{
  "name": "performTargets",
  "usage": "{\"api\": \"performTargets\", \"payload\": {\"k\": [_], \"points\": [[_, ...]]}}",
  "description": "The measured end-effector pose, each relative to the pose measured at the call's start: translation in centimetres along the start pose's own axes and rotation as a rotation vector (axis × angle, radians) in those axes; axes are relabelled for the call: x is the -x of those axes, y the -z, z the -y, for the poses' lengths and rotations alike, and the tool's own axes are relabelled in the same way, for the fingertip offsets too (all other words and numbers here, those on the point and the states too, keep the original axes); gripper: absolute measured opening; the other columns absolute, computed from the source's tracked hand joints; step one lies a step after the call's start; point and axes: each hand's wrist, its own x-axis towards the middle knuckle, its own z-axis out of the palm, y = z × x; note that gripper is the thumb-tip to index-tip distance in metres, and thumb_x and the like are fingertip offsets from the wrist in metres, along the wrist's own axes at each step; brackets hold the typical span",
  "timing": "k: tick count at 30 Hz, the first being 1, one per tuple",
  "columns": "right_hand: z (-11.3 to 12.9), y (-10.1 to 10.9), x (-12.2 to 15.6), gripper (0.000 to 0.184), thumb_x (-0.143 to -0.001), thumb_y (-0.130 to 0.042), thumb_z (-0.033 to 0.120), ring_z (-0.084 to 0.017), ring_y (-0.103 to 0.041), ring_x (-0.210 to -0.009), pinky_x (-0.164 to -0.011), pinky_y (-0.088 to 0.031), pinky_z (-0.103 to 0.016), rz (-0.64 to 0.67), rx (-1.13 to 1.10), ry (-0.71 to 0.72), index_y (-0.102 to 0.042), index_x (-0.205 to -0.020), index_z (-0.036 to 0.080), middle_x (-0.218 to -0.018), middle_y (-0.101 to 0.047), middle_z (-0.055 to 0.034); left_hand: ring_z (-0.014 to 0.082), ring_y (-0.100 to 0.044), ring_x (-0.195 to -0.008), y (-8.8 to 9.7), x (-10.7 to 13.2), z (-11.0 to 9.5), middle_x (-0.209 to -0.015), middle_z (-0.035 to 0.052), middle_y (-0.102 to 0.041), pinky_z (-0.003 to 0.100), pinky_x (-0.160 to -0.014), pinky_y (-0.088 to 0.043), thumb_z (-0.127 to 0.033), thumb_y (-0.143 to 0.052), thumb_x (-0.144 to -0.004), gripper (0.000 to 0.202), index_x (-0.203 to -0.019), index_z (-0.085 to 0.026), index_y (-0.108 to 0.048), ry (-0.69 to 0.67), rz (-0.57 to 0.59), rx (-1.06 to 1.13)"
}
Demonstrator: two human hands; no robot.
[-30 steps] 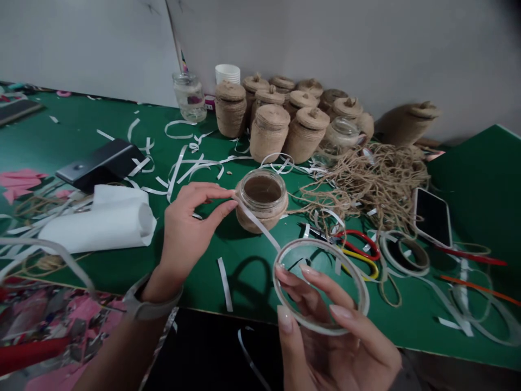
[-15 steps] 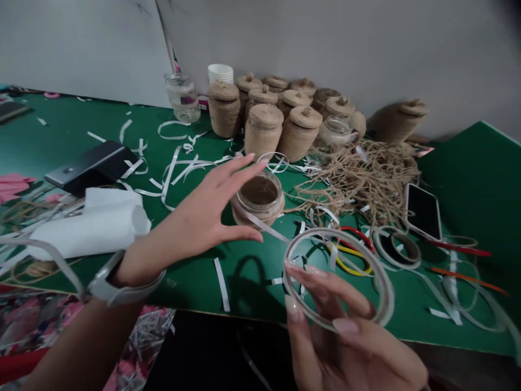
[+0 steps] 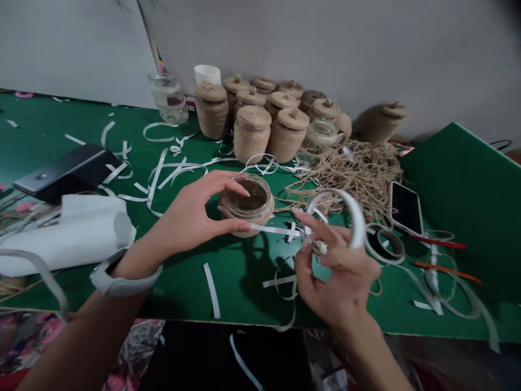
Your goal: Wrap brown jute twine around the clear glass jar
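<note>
A glass jar [image 3: 265, 209] stands on the green table, its mouth open and its lower body brownish, apparently twine-wrapped. My left hand [image 3: 183, 217] is at the jar's left side, thumb against its front and a finger over the mouth. Between the thumb and my right hand [image 3: 337, 277] stretches a narrow white tape strip [image 3: 273, 230]. Upright in my right hand's fingers is a roll of tape [image 3: 357, 220], slightly blurred. Part of the roll is hidden by those fingers.
Several twine-wrapped jars [image 3: 251, 136] with lids stand along the wall. Loose jute twine [image 3: 358, 174] is heaped right of centre, near a phone [image 3: 406, 209] and another tape roll [image 3: 385, 244]. Tape scraps [image 3: 211, 290] litter the table. A white roll [image 3: 93, 233] lies left.
My left hand has closed in on the jar, its thumb now at the front. My right hand has moved away from me and turned the tape roll more upright. The view has shifted slightly.
</note>
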Motion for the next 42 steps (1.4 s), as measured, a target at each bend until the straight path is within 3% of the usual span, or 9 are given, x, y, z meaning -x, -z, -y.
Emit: {"api": "performTargets", "payload": {"k": [5,8,11,14,22,29,35,39,42], "points": [[-0.4,-0.2,-0.7,0.035,-0.073,-0.051,-0.001,-0.027,-0.069,-0.106,-0.095,-0.046,-0.054,0.222,-0.123,0.089,-0.033,-0.087,0.026,-0.089,-0.075,-0.0019,0.0311,-0.055,-0.127,-0.1,-0.1,0.3,-0.131,0.008,-0.062,0.043,-0.1,-0.05,-0.056,-0.076,-0.074,0.041,-0.093,-0.023,-0.063,-0.019,-0.008,0.012],[0.1,-0.1,-1.1,0.033,-0.075,-0.051,0.006,-0.022,-0.072,-0.084,-0.079,-0.054,-0.043,0.317,-0.234,-0.024,-0.029,-0.09,0.026,-0.081,-0.068,-0.0015,0.0316,-0.055,-0.126,-0.1,-0.1,0.5,-0.128,0.0084,-0.063,0.041,-0.094,-0.053,-0.057,-0.078,-0.072,0.042,-0.092,-0.023,-0.062,-0.016,-0.021,0.02],[0.7,0.1,-1.6,0.033,-0.083,-0.058,0.018,-0.016,-0.065,-0.066,-0.057,-0.05,-0.029,0.338,-0.277,-0.201,-0.026,-0.086,0.026,-0.076,-0.062,0.0006,0.0314,-0.056,-0.126,-0.2,-0.2,0.6,-0.125,0.0079,-0.065,0.042,-0.098,-0.051,-0.056,-0.078,-0.071,0.041,-0.09,-0.023,-0.062,-0.025,-0.024,0.033],[1.2,0.2,-2.0,0.037,-0.086,-0.062,0.02,-0.013,-0.062,-0.063,-0.057,-0.047,-0.026,0.296,-0.24,-0.272,-0.026,-0.083,0.026,-0.073,-0.061,0.0036,0.0315,-0.056,-0.126,-0.2,-0.2,0.6,-0.124,0.008,-0.065,0.043,-0.099,-0.049,-0.056,-0.077,-0.072,0.04,-0.089,-0.023,-0.062,-0.03,-0.021,0.034],[0.2,0.9,-2.7,0.032,-0.088,-0.061,0.008,-0.014,-0.062,-0.067,-0.079,-0.052,-0.034,0.224,-0.048,0.25,-0.035,-0.081,0.026,-0.073,-0.067,0.0031,0.0315,-0.057,-0.124,-0.1,-0.3,0.5,-0.122,0.0092,-0.063,0.042,-0.095,-0.051,-0.059,-0.077,-0.071,0.044,-0.079,-0.021,-0.057,-0.028,-0.017,0.014],[-2.8,-1.2,-4.2,0.026,-0.092,-0.055,0.014,-0.015,-0.066,-0.072,-0.065,-0.048,-0.028,0.202,0.004,0.284,-0.036,-0.079,0.025,-0.078,-0.07,-0.0019,0.0323,-0.055,-0.126,0.1,-0.1,0.5,-0.128,0.0095,-0.061,0.049,-0.1,-0.048,-0.054,-0.079,-0.071,0.04,-0.077,-0.022,-0.056,0.008,-0.002,0.001],[-3.2,-2.1,-4.6,0.027,-0.096,-0.054,0.024,-0.015,-0.067,-0.07,-0.059,-0.045,-0.025,0.21,0.002,0.271,-0.033,-0.078,0.025,-0.074,-0.07,-0.0021,0.0336,-0.053,-0.13,1.3,-0.8,0.8,-0.128,0.0089,-0.064,0.049,-0.101,-0.048,-0.055,-0.075,-0.074,0.039,-0.077,-0.022,-0.055,0.01,0.103,0.012],[-1.9,-1.9,-3.6,0.026,-0.095,-0.054,0.019,-0.012,-0.065,-0.064,-0.056,-0.043,-0.022,0.21,-0.052,0.254,-0.032,-0.082,0.025,-0.075,-0.07,-0.0004,0.0362,-0.034,-0.145,2.2,-0.7,-0.1,-0.151,0.0055,-0.048,0.061,-0.114,-0.03,-0.054,-0.063,-0.086,0.032,-0.104,-0.027,-0.066,-0.075,0.259,-0.101],[-0.8,-1.8,-2.5,0.023,-0.094,-0.053,0.016,-0.012,-0.064,-0.062,-0.055,-0.043,-0.021,0.226,-0.091,0.198,-0.033,-0.085,0.025,-0.075,-0.068,-0.0001,0.0365,-0.024,-0.148,1.9,-0.1,-1.7,-0.16,0.0049,-0.033,0.063,-0.117,-0.021,-0.049,-0.058,-0.092,0.036,-0.123,-0.032,-0.063,-0.177,0.145,-0.314]]}}
